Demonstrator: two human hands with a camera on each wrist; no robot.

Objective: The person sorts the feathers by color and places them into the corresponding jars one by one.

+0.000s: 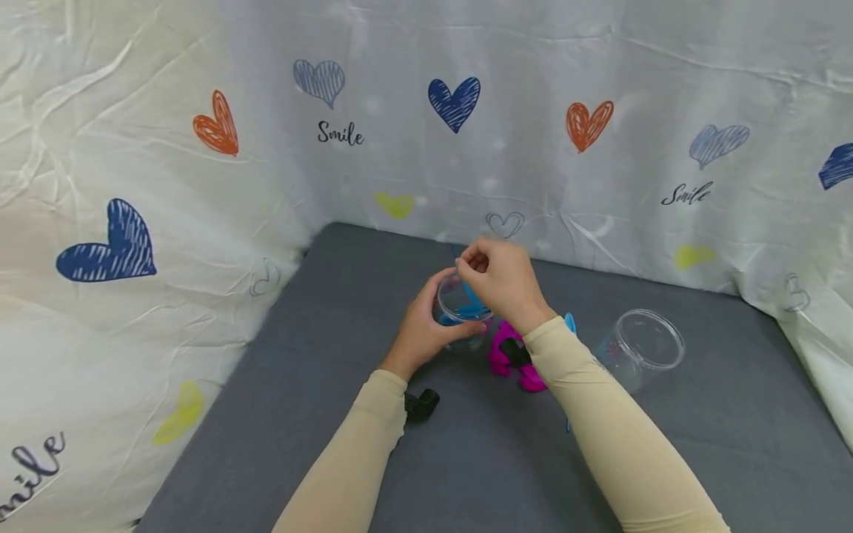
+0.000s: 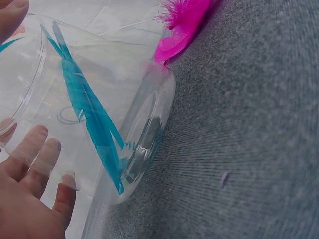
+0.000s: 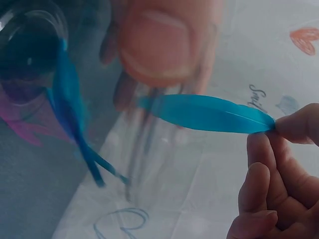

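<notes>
My left hand (image 1: 429, 322) grips a clear plastic cup (image 1: 460, 296) around its side, fingers and thumb near the rim. Blue feathers (image 2: 92, 114) lean inside that cup, visible through its wall in the left wrist view. Above the cup's mouth, my right hand (image 1: 503, 277) pinches another blue feather (image 3: 214, 113) by one end, between thumb and fingertips. The free end of this feather points toward the cup's rim, close to the left thumb (image 3: 157, 47). Bright pink feathers (image 1: 504, 348) lie on the grey table beside the cup, partly covered by the right wrist.
A second clear plastic cup (image 1: 649, 340) stands to the right of the right forearm. More blue (image 1: 570, 323) shows from beneath the right sleeve. Behind the grey table (image 1: 300, 444) hangs a white curtain (image 1: 520, 155) printed with hearts.
</notes>
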